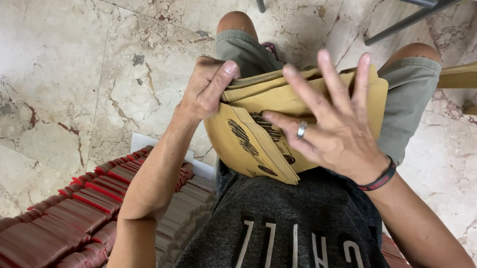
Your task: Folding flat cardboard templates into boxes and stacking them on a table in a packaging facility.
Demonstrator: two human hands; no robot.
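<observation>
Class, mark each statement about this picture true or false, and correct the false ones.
1. Both hands are on a stack of brown envelopes. True.
2. The right hand wears a ring. True.
3. The left hand is flat on the floor. False: its grip is on the stack's edge.
4. The floor is carpeted. False: it is marble tile.
5. Red-edged packets lie at the lower left. True.

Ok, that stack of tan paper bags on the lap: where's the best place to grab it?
Probably the stack of tan paper bags is best taken at its left edge, where the left hand already pinches the layers, thumb on top. The edges fan out there, while the right hand lies spread flat over the top.
</observation>
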